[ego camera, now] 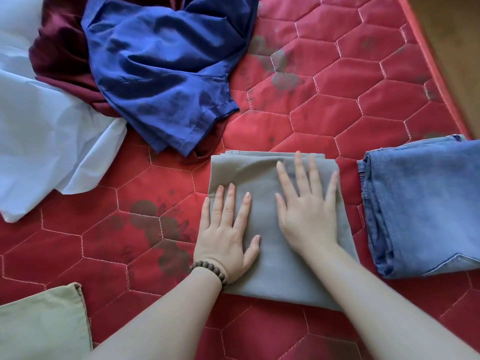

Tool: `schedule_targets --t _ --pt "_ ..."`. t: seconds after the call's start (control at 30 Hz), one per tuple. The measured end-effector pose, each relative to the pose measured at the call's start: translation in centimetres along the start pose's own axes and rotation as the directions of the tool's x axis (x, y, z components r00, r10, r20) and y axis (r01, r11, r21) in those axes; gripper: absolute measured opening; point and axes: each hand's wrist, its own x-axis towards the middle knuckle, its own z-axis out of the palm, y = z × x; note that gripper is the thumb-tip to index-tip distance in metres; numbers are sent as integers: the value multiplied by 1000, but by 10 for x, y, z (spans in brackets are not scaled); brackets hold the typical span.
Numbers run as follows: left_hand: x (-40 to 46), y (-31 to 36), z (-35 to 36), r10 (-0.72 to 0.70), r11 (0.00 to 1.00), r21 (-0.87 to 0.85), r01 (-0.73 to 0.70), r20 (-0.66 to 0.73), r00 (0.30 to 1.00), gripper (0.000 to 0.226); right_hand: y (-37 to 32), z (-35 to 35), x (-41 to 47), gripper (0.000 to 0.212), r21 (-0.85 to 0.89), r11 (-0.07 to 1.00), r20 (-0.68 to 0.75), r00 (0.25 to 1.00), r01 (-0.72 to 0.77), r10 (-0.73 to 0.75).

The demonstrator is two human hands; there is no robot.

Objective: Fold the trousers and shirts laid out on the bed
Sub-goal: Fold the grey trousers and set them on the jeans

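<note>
While both hands flatten grey trousers, mattress edge right

bright, even daylight | shadows soft | wide-angle bending at edges | slight blur at bottom corners

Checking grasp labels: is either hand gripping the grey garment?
No, the left hand and right hand both lie flat with straight fingers on the folded grey garment.

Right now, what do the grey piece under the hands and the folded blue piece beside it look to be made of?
Grey folded garment: seemingly a matte woven cotton-type cloth, smooth with soft creases under the flat left hand and right hand. Folded jeans: likely denim, given the faded, mottled blue and stitched seams.
</note>
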Motion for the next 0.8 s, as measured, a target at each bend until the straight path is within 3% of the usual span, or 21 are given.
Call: schedule_targets --t 0.23,0.3,0.37,0.47,0.57,0.8 --pt "2 1 -12 -22 999 -44 24 57 998 80 2 21 -14 55 64 998 -61 998 -29 33" --pt "2 10 -19 -103 986 -127 107 41 994 74 2 24 -16 55 74 997 -86 996 -26 33" --pt "9 27 -24 -67 982 -179 62 -19 998 61 4 26 -16 55 76 997 -111 993 -29 37" --pt "34 38 -26 61 992 -103 -67 -60 996 54 5 27 -15 54 77 997 -131 991 -12 22" --pt "59 23 -21 27 1000 4 -27 14 1000 62 4 29 -15 55 79 997 -146 989 -24 35" --pt "70 8 -14 104 994 46 -102 -33 994 69 5 30 -15 58 81 997 -173 984 -19 33"
